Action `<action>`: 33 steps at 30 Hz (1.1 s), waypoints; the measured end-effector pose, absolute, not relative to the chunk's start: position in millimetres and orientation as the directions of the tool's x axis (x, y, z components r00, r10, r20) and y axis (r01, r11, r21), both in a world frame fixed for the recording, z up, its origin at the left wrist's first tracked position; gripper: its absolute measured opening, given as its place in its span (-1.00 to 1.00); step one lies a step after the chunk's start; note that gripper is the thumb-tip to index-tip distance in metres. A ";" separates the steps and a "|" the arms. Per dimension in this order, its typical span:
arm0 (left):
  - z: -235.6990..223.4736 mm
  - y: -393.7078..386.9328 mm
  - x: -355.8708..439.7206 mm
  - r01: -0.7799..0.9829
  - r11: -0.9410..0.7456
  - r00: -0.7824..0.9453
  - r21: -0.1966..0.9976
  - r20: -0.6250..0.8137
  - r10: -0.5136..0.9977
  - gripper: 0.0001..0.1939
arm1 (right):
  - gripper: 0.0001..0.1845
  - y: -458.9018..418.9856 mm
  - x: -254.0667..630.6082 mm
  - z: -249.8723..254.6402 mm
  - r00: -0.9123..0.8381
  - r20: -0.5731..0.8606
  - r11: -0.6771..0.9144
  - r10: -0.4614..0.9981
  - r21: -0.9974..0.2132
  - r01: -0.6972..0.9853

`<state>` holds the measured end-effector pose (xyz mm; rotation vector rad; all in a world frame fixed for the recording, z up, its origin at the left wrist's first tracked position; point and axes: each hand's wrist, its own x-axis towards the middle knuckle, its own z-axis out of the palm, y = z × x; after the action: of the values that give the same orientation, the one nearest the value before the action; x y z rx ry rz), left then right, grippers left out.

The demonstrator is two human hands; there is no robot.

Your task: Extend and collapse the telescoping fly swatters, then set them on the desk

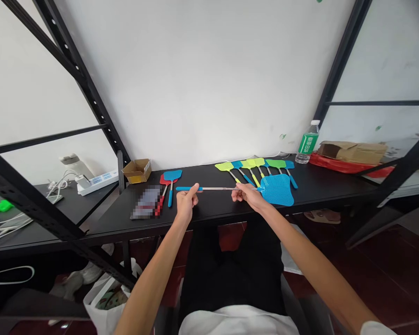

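A blue fly swatter (278, 190) lies level across both my hands, its metal rod drawn out long. My left hand (186, 200) is closed around the blue handle at the left end. With my right hand (247, 195) I grip the rod close to the blue mesh head. Behind the right hand several more swatters lie in a row, among them a yellow-green swatter (224, 166) and a green swatter (276, 164). Left of my left hand rest another blue swatter (172, 175) and a red swatter (163, 195).
A small cardboard box (137, 172) and a blurred flat item (146, 203) are at the left of the black table (206, 211). A water bottle (307, 143) stands at the right, beside a red bag with cardboard (352, 158). Black shelf posts (87, 79) frame both sides.
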<state>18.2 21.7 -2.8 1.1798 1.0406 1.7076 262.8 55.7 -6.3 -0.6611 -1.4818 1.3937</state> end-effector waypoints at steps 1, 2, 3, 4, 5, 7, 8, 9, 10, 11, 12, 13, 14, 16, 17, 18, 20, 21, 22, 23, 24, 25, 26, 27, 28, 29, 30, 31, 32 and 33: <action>-3.0 21.9 19.2 -0.168 -0.352 -0.274 0.921 0.299 0.914 -0.40 | -0.50 55.7 262.7 -6.6 -0.390 0.277 0.205 0.878 -0.954 -0.217; -3.2 22.2 20.0 -0.181 -0.357 -0.301 0.916 0.294 0.907 -0.40 | -0.50 55.7 262.5 -7.0 -0.390 0.280 0.210 0.877 -0.954 -0.214; -3.5 22.8 20.6 -0.195 -0.358 -0.325 0.913 0.284 0.902 -0.40 | -0.50 55.8 262.4 -7.5 -0.390 0.282 0.213 0.876 -0.954 -0.212; -3.9 23.5 20.7 -0.209 -0.356 -0.345 0.911 0.272 0.898 -0.40 | -0.50 55.9 262.3 -7.9 -0.392 0.284 0.215 0.875 -0.954 -0.211; -4.4 24.2 20.7 -0.222 -0.352 -0.359 0.909 0.259 0.897 -0.41 | -0.50 56.0 262.3 -8.3 -0.394 0.285 0.216 0.874 -0.953 -0.211; -5.1 25.6 20.0 -0.243 -0.350 -0.380 0.905 0.243 0.892 -0.41 | -0.50 56.2 262.3 -8.6 -0.396 0.289 0.219 0.872 -0.952 -0.214; -5.2 26.0 19.7 -0.248 -0.352 -0.387 0.903 0.240 0.890 -0.41 | -0.50 56.2 262.5 -8.6 -0.395 0.291 0.219 0.871 -0.951 -0.216; -5.3 26.2 19.4 -0.249 -0.352 -0.392 0.902 0.239 0.888 -0.41 | -0.50 56.3 262.7 -8.6 -0.394 0.291 0.219 0.872 -0.951 -0.218; -5.2 26.1 19.2 -0.246 -0.350 -0.389 0.904 0.239 0.890 -0.42 | -0.50 56.6 263.0 -8.6 -0.391 0.290 0.217 0.873 -0.951 -0.221; -5.0 25.8 19.1 -0.239 -0.346 -0.377 0.907 0.242 0.894 -0.43 | -0.50 57.1 263.5 -8.9 -0.386 0.288 0.212 0.876 -0.951 -0.226; -4.8 25.2 19.1 -0.228 -0.342 -0.355 0.912 0.250 0.901 -0.44 | -0.51 57.8 264.1 -9.3 -0.379 0.285 0.205 0.880 -0.950 -0.237; -4.4 24.4 19.2 -0.214 -0.341 -0.323 0.915 0.263 0.909 -0.46 | -0.52 58.7 264.8 -10.0 -0.371 0.282 0.195 0.885 -0.948 -0.253; -4.0 23.4 19.4 -0.197 -0.346 -0.286 0.917 0.284 0.915 -0.47 | -0.54 59.7 265.6 -11.0 -0.360 0.280 0.186 0.890 -0.943 -0.275; -3.1 21.1 19.9 -0.166 -0.370 -0.204 0.914 0.335 0.920 -0.49 | -0.56 61.6 266.9 -13.0 -0.340 0.281 0.170 0.897 -0.931 -0.322; -2.6 20.0 20.1 -0.153 -0.385 -0.167 0.910 0.360 0.918 -0.49 | -0.57 62.4 267.4 -13.9 -0.333 0.283 0.164 0.899 -0.925 -0.341; -2.1 19.1 20.3 -0.145 -0.398 -0.137 0.906 0.380 0.915 -0.50 | -0.58 62.9 267.7 -14.4 -0.329 0.283 0.159 0.901 -0.921 -0.356; -1.1 17.5 20.7 -0.143 -0.406 -0.103 0.903 0.394 0.913 -0.58 | -0.59 63.0 268.0 -14.6 -0.322 0.278 0.148 0.905 -0.915 -0.376; -0.5 16.8 20.9 -0.152 -0.400 -0.094 0.904 0.390 0.916 -0.66 | -0.60 62.7 268.0 -14.2 -0.319 0.273 0.141 0.908 -0.913 -0.383; 0.2 16.1 21.0 -0.165 -0.390 -0.085 0.906 0.381 0.921 -0.73 | -0.60 62.3 267.9 -13.6 -0.313 0.268 0.134 0.911 -0.911 -0.390; 0.9 15.4 21.1 -0.179 -0.375 -0.065 0.909 0.370 0.927 -0.76 | -0.60 61.9 267.8 -12.9 -0.308 0.263 0.129 0.914 -0.910 -0.394; 1.7 14.7 21.1 -0.189 -0.359 -0.033 0.914 0.359 0.933 -0.74 | -0.60 61.4 267.8 -12.2 -0.305 0.258 0.125 0.917 -0.910 -0.395; 2.6 13.9 21.1 -0.191 -0.344 0.008 0.920 0.351 0.936 -0.70 | -0.59 61.0 267.7 -11.6 -0.303 0.254 0.122 0.918 -0.911 -0.395; 3.4 13.1 21.1 -0.185 -0.332 0.050 0.925 0.346 0.937 -0.67 | -0.59 60.7 267.7 -11.2 -0.304 0.253 0.121 0.919 -0.911 -0.393; 4.0 12.5 21.0 -0.176 -0.323 0.084 0.930 0.341 0.936 -0.64 | -0.58 60.5 267.7 -10.9 -0.305 0.252 0.120 0.918 -0.912 -0.392; 4.4 12.1 21.0 -0.164 -0.316 0.105 0.934 0.335 0.936 -0.62 | -0.58 60.4 267.7 -10.8 -0.307 0.253 0.121 0.917 -0.912 -0.391; 4.4 12.1 21.0 -0.155 -0.312 0.110 0.937 0.330 0.938 -0.61 | -0.57 60.3 267.9 -10.9 -0.310 0.255 0.122 0.916 -0.913 -0.388; 4.0 12.6 21.0 -0.151 -0.308 0.101 0.939 0.325 0.940 -0.61 | -0.56 60.1 268.0 -10.9 -0.313 0.256 0.125 0.915 -0.915 -0.383; 3.3 13.4 21.1 -0.149 -0.307 0.083 0.940 0.322 0.943 -0.61 | -0.55 60.0 268.1 -11.0 -0.316 0.259 0.131 0.913 -0.918 -0.375; 2.2 14.6 21.2 -0.150 -0.310 0.056 0.939 0.321 0.945 -0.61 | -0.55 59.7 268.2 -10.8 -0.321 0.261 0.136 0.910 -0.922 -0.362; 0.9 16.0 21.4 -0.154 -0.315 0.026 0.936 0.323 0.946 -0.62 | -0.54 59.4 268.2 -10.5 -0.326 0.262 0.143 0.908 -0.927 -0.347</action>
<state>21.4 16.0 0.9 1.3502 0.8887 1.4699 268.2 59.4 -10.5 -0.6140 -1.3135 1.4437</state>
